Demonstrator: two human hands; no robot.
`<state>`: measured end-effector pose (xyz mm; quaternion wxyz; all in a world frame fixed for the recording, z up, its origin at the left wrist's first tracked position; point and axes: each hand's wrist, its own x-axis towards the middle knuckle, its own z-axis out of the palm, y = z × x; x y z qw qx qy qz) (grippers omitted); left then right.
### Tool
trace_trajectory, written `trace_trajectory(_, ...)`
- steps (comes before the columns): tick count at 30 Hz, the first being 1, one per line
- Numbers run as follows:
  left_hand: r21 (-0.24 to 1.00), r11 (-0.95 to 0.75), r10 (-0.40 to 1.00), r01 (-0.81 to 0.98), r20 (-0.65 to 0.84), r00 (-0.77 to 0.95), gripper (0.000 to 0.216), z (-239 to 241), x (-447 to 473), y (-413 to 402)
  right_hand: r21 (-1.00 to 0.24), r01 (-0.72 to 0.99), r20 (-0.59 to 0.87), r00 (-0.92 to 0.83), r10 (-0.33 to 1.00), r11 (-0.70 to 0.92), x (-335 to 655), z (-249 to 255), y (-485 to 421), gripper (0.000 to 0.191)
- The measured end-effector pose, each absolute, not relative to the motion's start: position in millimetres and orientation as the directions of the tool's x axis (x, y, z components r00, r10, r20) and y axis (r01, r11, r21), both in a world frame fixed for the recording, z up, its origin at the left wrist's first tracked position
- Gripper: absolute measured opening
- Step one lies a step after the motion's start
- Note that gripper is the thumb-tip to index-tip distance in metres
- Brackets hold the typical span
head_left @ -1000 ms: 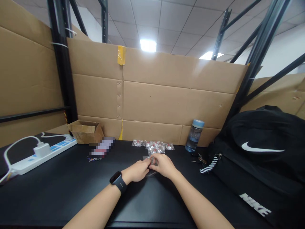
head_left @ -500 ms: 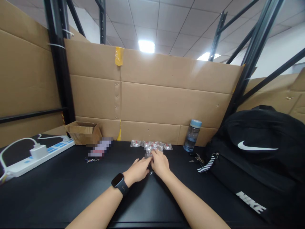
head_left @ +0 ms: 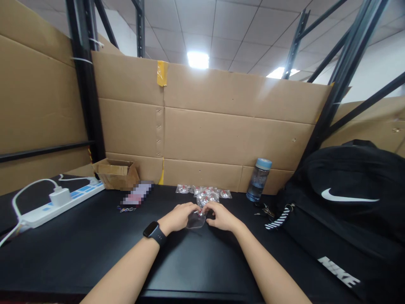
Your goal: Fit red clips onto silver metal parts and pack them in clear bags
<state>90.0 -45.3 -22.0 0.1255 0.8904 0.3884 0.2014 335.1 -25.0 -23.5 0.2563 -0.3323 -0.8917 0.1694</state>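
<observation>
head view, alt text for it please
A person's left hand and right hand work at a clear plastic bag on a black table. Small clear packets lie just beyond; a bottle and backpack stand right, a cardboard box left.

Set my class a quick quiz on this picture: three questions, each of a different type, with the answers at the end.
1. Multiple choice. What shows between the bare left hand and the bare right hand?
A) an open brown cardboard box
B) a clear plastic pouch
C) a white plastic power strip

2. True or false. As the camera sees it, the clear bottle with a pale-blue lid stands to the left of the black fabric backpack.

3. Fill the gap. The dark smartwatch is on the person's ____ wrist.

Key: 1. B; 2. True; 3. left.
</observation>
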Motion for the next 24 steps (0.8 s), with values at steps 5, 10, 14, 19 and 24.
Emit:
trace_trajectory(5, 0.354, -0.673, 0.737, 0.649, 0.253, 0.627, 0.065, -23, 82, -43, -0.465, 0.514, 0.368, -0.628, 0.686, 0.721, 330, -24, -29, 0.047)
trace_trajectory(10, 0.429, -0.655, 0.755, 0.622, 0.339, 0.562, 0.02, -19, 90, -42, -0.481, 0.489, 0.457, -0.568, 0.684, 0.728, 324, -23, -28, 0.016)
trace_trajectory(14, 0.474, -0.645, 0.763, 0.599, 0.361, 0.536, 0.027, -16, 96, -44, -0.5, 0.48, 0.46, -0.558, 0.691, 0.721, 326, -21, -26, 0.014)
trace_trajectory(19, 0.533, -0.587, 0.809, 0.609, 0.381, 0.447, 0.018, -27, 103, -40, -0.546, 0.588, 0.353, -0.485, 0.8, 0.597, 329, -29, -21, 0.016)
trace_trajectory(24, 0.426, -0.511, 0.854, 0.747, 0.35, 0.385, 0.04, -41, 105, -36, -0.473, 0.625, 0.426, -0.455, 0.782, 0.621, 327, -29, -24, 0.036)
